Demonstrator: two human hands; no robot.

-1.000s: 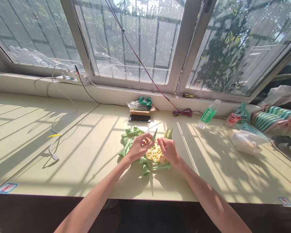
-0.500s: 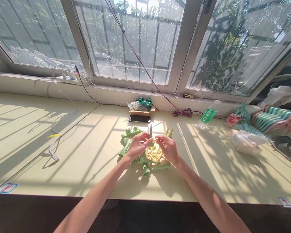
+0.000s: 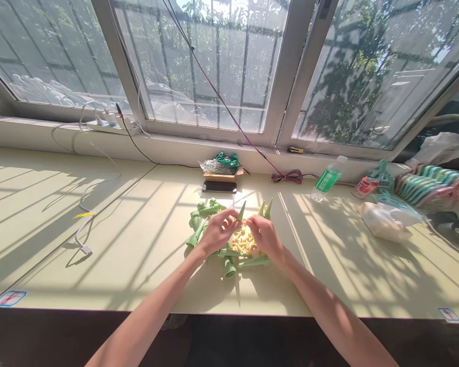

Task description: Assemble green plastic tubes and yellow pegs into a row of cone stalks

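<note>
My left hand [image 3: 216, 233] pinches a green cone-shaped plastic piece [image 3: 242, 211], its point up and leaning to the right. Close beside it, my right hand [image 3: 266, 236] has its fingertips pressed together near the cone's lower end; what they hold, if anything, is too small to make out. Beneath and between the hands lies a heap of small pale-yellow peg-like pieces [image 3: 244, 243]. More green cones [image 3: 194, 237] lie in a pile around my left hand and along the front of the heap. Past my right hand, two green cones [image 3: 268, 208] point upward.
Behind the pile are a black phone [image 3: 219, 187] and a small cardboard box [image 3: 224, 177]. To the right stand a tilted plastic bottle [image 3: 326, 179], a red can [image 3: 365, 187] and a plastic bag [image 3: 384, 221]. A white cable [image 3: 84, 219] lies at left.
The cone in my left hand has tilted from upright to leaning right and shifted slightly right. My right fingertips have drawn closer together beside it.
</note>
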